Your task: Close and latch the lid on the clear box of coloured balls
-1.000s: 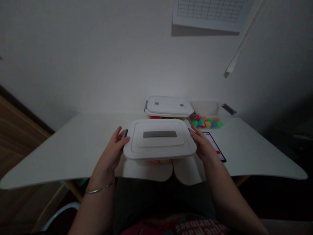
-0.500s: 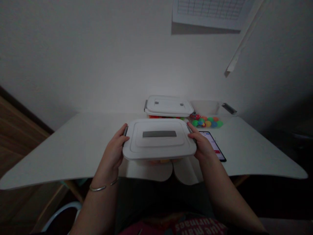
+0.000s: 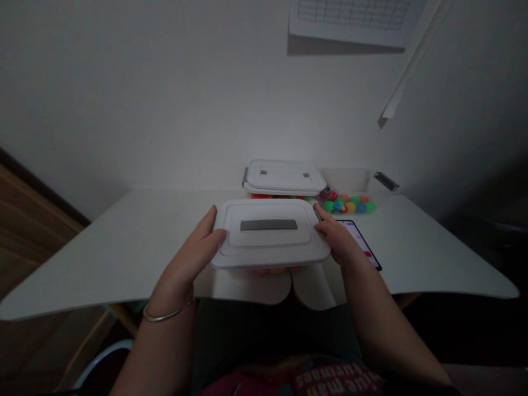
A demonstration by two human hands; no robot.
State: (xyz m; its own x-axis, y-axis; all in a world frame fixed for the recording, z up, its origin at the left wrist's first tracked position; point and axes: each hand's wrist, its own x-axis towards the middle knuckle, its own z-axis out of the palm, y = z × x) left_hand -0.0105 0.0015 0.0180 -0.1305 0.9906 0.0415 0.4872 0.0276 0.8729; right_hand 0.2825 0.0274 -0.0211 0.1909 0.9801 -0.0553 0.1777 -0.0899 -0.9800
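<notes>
A storage box [image 3: 270, 250] with a white lid and a grey carrying handle is in front of me at the table's near side. My left hand [image 3: 202, 242] grips its left end, the thumb lying on the lid's edge and the fingers along the side. At the right end, my right hand [image 3: 334, 234] holds the box by its grey side latch, thumb on top. Some orange and yellow contents show dimly beneath the lid's front rim. Most of the box's body is hidden under the lid.
Behind it stands a second lidded box [image 3: 284, 179] with colourful contents. To its right, a clear open bin [image 3: 346, 181] holds several coloured balls [image 3: 350, 206]. A phone [image 3: 361, 242] lies beside my right hand on the white table [image 3: 136, 236]. A gridded paper [image 3: 350, 19] hangs on the wall.
My left thumb has slid further onto the lid, and the left wrist has turned slightly. The box has shifted a touch to the right at its left end.
</notes>
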